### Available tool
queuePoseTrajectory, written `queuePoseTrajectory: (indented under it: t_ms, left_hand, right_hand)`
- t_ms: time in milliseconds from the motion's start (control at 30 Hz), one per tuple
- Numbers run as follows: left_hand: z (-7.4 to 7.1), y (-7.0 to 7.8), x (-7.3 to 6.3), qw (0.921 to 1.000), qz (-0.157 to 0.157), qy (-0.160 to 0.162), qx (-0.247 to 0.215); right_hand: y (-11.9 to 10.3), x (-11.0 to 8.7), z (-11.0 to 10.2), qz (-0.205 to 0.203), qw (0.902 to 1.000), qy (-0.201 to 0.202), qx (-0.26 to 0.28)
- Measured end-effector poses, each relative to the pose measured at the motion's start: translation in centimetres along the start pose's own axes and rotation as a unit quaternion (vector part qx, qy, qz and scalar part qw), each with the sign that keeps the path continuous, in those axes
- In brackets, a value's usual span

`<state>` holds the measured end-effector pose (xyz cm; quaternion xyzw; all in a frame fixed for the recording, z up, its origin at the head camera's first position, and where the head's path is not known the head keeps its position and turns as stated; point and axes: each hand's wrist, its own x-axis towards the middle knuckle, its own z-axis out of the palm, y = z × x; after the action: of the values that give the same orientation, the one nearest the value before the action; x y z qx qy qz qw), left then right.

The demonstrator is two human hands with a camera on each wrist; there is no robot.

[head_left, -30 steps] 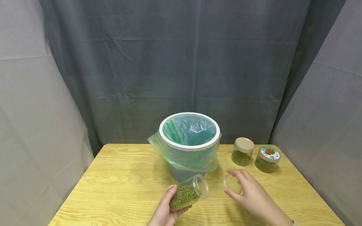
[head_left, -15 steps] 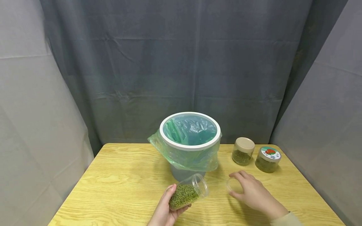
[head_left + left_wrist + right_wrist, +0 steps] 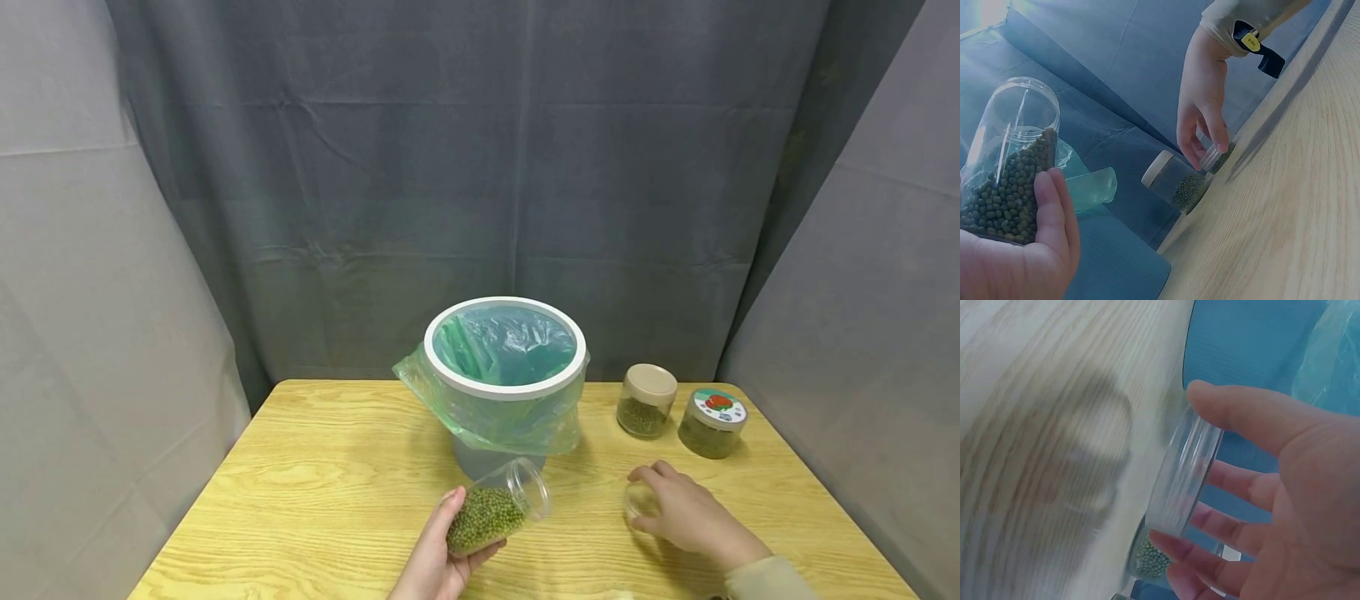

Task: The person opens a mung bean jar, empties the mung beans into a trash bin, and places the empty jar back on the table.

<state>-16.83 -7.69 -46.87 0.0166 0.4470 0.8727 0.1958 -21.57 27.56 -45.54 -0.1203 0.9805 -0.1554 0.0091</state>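
My left hand (image 3: 442, 554) grips a clear plastic jar (image 3: 491, 512) of green mung beans, tilted with its uncovered mouth up and to the right. In the left wrist view the beans (image 3: 1007, 194) slope inside the jar, fingers wrapped round its lower part. Over the right part of the table, my right hand (image 3: 686, 512) holds a clear round lid (image 3: 1188, 472) by its edge, thumb on one side and fingers on the other. The lid is close above the wood, partly hidden by the hand in the head view.
A bin (image 3: 498, 460) with a white rim ring (image 3: 504, 390) and green bag (image 3: 517, 421) stands behind the jar. At the back right are a beige-lidded jar (image 3: 645, 400) and a squat jar (image 3: 711, 423) with a tomato picture on top. Grey curtains (image 3: 375, 208) surround the table (image 3: 315, 483).
My right hand has moved right and down toward the tabletop with the lid. The left hand and the bean jar have stayed almost still.
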Motion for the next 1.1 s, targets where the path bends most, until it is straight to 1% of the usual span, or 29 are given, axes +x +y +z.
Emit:
queuePoseTrajectory:
  t_ms: [333,567,700,967,1100]
  left_hand:
    - [0.1,0.2,0.1,0.9999,0.001,-0.012,-0.001]
    - [0.0,0.2,0.1,0.9994,0.003,-0.035,-0.001]
    - [-0.1,0.1,0.1,0.9989,-0.001,-0.045,-0.014]
    - [-0.2,0.2,0.0,0.9981,-0.001,-0.053,-0.03]
    - [-0.2,0.3,0.0,0.9984,-0.001,-0.048,-0.031]
  right_hand:
    - [0.8,0.5,0.2,0.017,0.9994,-0.028,-0.01]
    - [1.3,0.6,0.4,0.018,0.9991,-0.033,-0.018]
    - [1.5,0.6,0.6,0.02,0.9989,-0.037,-0.02]
    - [2.1,0.4,1.2,0.015,0.9985,-0.051,-0.008]
    - [2.3,0.4,1.5,0.013,0.9985,-0.053,-0.004]
